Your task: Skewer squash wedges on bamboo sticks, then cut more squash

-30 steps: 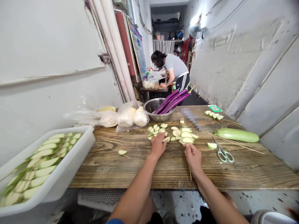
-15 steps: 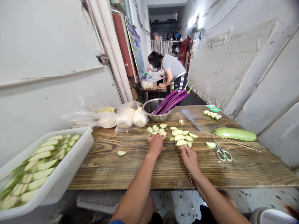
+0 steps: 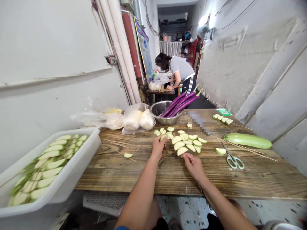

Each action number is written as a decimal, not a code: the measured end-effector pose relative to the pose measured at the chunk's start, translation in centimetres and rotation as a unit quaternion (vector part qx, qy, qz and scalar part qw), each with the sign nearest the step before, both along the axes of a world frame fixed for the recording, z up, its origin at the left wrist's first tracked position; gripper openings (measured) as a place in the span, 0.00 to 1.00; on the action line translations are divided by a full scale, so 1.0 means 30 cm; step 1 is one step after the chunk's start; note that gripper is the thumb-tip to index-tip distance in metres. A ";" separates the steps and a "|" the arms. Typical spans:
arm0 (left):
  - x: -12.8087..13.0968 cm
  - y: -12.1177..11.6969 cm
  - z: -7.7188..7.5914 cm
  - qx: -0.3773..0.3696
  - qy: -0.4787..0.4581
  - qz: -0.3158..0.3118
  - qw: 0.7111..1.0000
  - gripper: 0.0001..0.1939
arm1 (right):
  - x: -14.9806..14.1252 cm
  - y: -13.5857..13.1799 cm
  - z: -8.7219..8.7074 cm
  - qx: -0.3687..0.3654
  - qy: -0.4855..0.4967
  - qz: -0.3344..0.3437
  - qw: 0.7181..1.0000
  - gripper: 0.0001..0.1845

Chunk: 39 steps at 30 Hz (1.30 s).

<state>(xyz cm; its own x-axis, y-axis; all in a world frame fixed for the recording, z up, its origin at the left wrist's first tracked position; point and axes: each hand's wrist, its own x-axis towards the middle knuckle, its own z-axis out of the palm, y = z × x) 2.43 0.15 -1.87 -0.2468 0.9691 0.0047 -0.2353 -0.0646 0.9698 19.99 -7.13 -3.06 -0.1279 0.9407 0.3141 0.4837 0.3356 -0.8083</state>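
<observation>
My left hand [image 3: 158, 148] is closed, fingertips pinching a pale green zucchini slice [image 3: 163, 137] at the edge of a small group of slices [image 3: 162, 130]. To its right, my right hand [image 3: 193, 164] is closed on a thin wooden skewer [image 3: 200, 187], whose lower end sticks out beneath the wrist. The skewer's upper end is hard to make out. Right in front of those fingertips lies the nearest half-round slice [image 3: 182, 150] of a larger spread of zucchini slices [image 3: 191, 147]. Whether the skewer touches it, I cannot tell.
A white tub [image 3: 94, 140] of skewered slices stands left. Behind are bagged white items [image 3: 134, 119] and a steel bowl [image 3: 158, 118] with purple eggplants [image 3: 178, 105]. Right lie scissors [image 3: 235, 162], a whole zucchini [image 3: 248, 141], loose skewers and a blurred knife-like shape [image 3: 199, 121]. Another person [image 3: 183, 68] bends over a far table.
My left hand has drawn back slightly from the small group, with a slice now in its fingertips. Slices before my right hand lie more spread out. The view has shifted a little.
</observation>
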 end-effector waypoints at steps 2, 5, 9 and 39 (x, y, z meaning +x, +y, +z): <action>-0.012 0.003 0.010 -0.019 -0.082 -0.012 0.996 0.10 | -0.004 -0.004 0.002 -0.008 -0.010 0.042 0.999 0.17; -0.025 0.003 0.022 -0.034 -0.193 -0.051 0.979 0.10 | -0.007 -0.005 0.002 -0.010 -0.009 0.065 0.998 0.16; -0.035 0.001 0.032 -0.092 -0.280 -0.109 0.949 0.08 | -0.010 -0.005 0.000 -0.016 -0.004 0.076 0.997 0.16; -0.028 0.022 0.005 -0.152 -0.317 -0.110 0.929 0.11 | -0.022 0.006 0.026 -0.111 0.038 0.123 0.985 0.16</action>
